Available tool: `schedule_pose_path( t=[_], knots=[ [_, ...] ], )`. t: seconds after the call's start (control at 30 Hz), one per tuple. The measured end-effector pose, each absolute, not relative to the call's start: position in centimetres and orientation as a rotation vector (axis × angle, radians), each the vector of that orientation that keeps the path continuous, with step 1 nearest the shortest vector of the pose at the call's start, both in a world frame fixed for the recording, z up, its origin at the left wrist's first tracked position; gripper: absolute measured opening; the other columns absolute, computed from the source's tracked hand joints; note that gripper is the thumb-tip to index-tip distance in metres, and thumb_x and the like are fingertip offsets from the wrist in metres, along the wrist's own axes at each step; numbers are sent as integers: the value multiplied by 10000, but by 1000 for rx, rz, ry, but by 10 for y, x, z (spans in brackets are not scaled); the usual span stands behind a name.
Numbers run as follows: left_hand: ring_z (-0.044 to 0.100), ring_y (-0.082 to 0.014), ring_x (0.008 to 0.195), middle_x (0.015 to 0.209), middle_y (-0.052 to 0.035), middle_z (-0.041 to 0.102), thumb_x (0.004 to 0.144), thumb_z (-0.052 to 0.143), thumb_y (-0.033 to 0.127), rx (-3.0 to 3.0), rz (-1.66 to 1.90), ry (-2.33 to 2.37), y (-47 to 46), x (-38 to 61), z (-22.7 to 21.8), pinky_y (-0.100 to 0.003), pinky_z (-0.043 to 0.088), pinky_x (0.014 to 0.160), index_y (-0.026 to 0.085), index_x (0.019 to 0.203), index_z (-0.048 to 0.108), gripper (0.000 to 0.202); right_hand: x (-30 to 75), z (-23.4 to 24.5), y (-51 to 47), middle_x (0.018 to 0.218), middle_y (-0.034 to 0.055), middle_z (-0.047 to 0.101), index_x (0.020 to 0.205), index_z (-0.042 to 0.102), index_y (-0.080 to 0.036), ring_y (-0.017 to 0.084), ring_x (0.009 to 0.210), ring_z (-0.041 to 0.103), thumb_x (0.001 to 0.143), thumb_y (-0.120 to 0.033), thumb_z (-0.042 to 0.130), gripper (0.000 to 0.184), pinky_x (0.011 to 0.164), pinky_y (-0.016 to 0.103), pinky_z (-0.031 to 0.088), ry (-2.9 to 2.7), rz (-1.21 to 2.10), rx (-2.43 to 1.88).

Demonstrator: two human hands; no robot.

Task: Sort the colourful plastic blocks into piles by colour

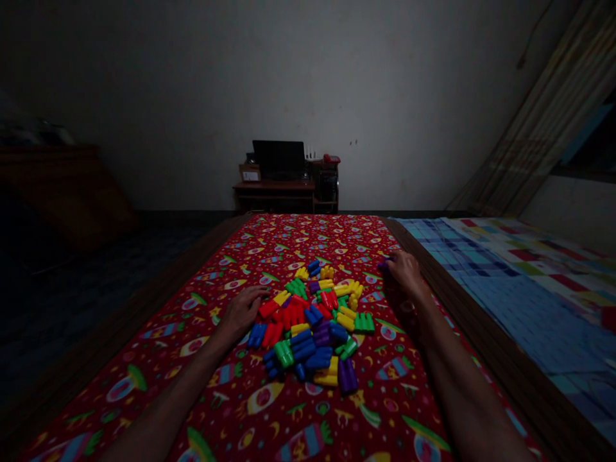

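A heap of glossy plastic toy pieces (303, 314), shaped like joined tubes in red, blue, green, yellow and purple, lies on a red patterned cloth (269, 401). My left hand (243, 309) rests at the heap's left edge, its fingers stretched toward a yellow piece (282, 298) and holding nothing that I can see. Off to the right of the heap, the fingers of my right hand (407, 269) are closed on a purple toy piece (384, 264), partly hidden by them, close to the cloth. A purple piece (347, 376) lies at the heap's near edge.
Beyond the far end of the cloth, a small desk (274, 186) with a dark monitor (279, 159) stands against the wall. A blue checked and patchwork cover (500, 289) spreads to the right. A wooden cabinet (62, 192) is at far left; the room is dim.
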State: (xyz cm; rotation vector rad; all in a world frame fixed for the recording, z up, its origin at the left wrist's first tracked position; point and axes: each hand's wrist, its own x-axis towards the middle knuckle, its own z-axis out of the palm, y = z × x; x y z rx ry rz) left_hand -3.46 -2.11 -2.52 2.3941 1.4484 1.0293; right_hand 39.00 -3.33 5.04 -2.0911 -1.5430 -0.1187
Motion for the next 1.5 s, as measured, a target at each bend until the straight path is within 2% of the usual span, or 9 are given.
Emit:
schedule_pose_path(
  t=[0.13, 0.27, 0.4, 0.47, 0.57, 0.73, 0.93, 1.17, 1.5],
  knots=[
    [637, -239, 1029, 1052, -97, 710, 849, 380, 329, 2399, 1021, 1438, -21, -35, -25, -415, 502, 937, 198, 882, 710, 356, 356, 53, -33, 1102, 160, 682, 1164, 650, -123, 247, 1022, 620, 859, -180, 478, 354, 900, 350, 442, -1655, -170, -1913],
    [638, -242, 1027, 1058, -101, 707, 853, 372, 318, 2400, 1017, 1437, -21, -36, -25, -424, 505, 937, 195, 888, 710, 361, 282, 54, -33, 1083, 100, 692, 1149, 655, -179, 188, 976, 627, 862, -174, 508, 322, 829, 264, 446, -2239, 108, -1448],
    [636, -223, 1027, 1072, -85, 705, 855, 379, 306, 2400, 1027, 1428, -21, -37, -26, -408, 502, 942, 205, 891, 708, 346, 234, 41, -33, 913, 86, 711, 920, 709, -188, 190, 864, 637, 833, -187, 561, 172, 693, 247, 421, -2570, 197, -1378],
    [634, -221, 1031, 1071, -83, 706, 854, 377, 303, 2402, 1030, 1431, -20, -37, -28, -407, 500, 945, 207, 889, 708, 346, 230, 34, -30, 851, 82, 708, 903, 708, -193, 194, 811, 636, 814, -210, 594, 146, 652, 248, 398, -2595, 194, -1427],
    [632, -228, 1033, 1064, -88, 706, 850, 363, 299, 2403, 1039, 1431, -19, -36, -30, -418, 496, 950, 206, 879, 706, 357, 237, 29, -27, 886, 97, 705, 1008, 687, -181, 196, 851, 626, 817, -186, 589, 215, 679, 249, 385, -2534, 132, -1465],
    [635, -238, 1029, 1072, -98, 701, 850, 370, 315, 2398, 1037, 1432, -20, -36, -29, -425, 499, 945, 200, 887, 702, 354, 250, 36, -28, 931, 95, 694, 1026, 651, -140, 175, 851, 618, 862, -211, 558, 202, 707, 234, 394, -2175, 183, -1319],
    [632, -234, 1034, 1071, -102, 700, 854, 363, 314, 2424, 1016, 1431, -20, -37, -27, -417, 499, 944, 195, 900, 703, 363, 257, 41, -34, 745, 39, 660, 836, 629, -146, 124, 653, 564, 869, -339, 598, 198, 582, 210, 331, -2137, 286, -1315],
    [631, -239, 1035, 1067, -106, 701, 865, 352, 307, 2421, 1000, 1435, -20, -37, -27, -425, 494, 952, 185, 909, 705, 376, 270, 54, -28, 820, 44, 681, 924, 628, -156, 135, 729, 600, 858, -244, 574, 122, 636, 216, 393, -1993, 293, -1311],
    [636, -227, 1029, 1052, -83, 711, 850, 376, 287, 2454, 1018, 1417, -18, -39, -28, -399, 507, 937, 203, 902, 709, 347, 386, 36, -14, 1006, 145, 702, 1036, 664, -119, 237, 923, 640, 858, -185, 471, 271, 802, 313, 441, -1587, -213, -1898]
  ],
)
